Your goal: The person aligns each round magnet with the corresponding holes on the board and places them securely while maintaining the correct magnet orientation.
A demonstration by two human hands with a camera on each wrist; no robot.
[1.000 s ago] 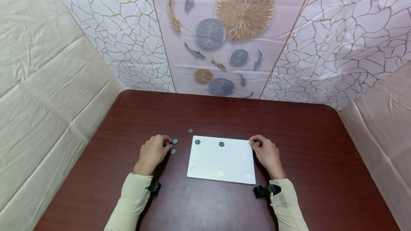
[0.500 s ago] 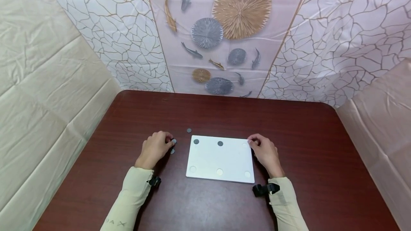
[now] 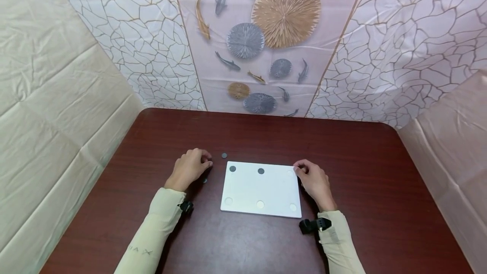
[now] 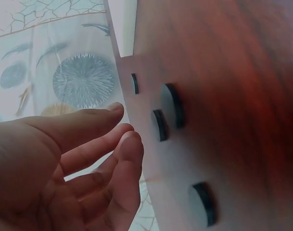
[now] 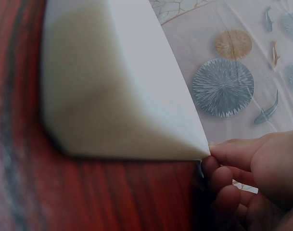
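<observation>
A white board (image 3: 262, 189) with round recesses lies on the table; two dark grey discs sit in its far edge, at the left corner (image 3: 232, 168) and the middle (image 3: 261, 171). My left hand (image 3: 189, 168) hovers left of the board, fingers loosely bent, thumb apart, holding nothing. Several loose discs (image 4: 172, 106) lie on the tabletop beside it in the left wrist view. In the head view, one loose disc (image 3: 224, 155) shows past its fingertips, and the hand hides others. My right hand (image 3: 315, 183) pinches the board's far right corner between thumb and fingers (image 5: 228, 178).
The dark reddish-brown table (image 3: 243, 244) surrounds the board. A patterned cloth (image 3: 281, 75) hangs behind its far edge, with pale cloth (image 3: 57, 138) at the left side. Both wrists wear small black cameras (image 3: 186, 207).
My left hand has moved away from me and slightly right, over the loose discs, covering some that were visible. The right hand stays at the board's corner.
</observation>
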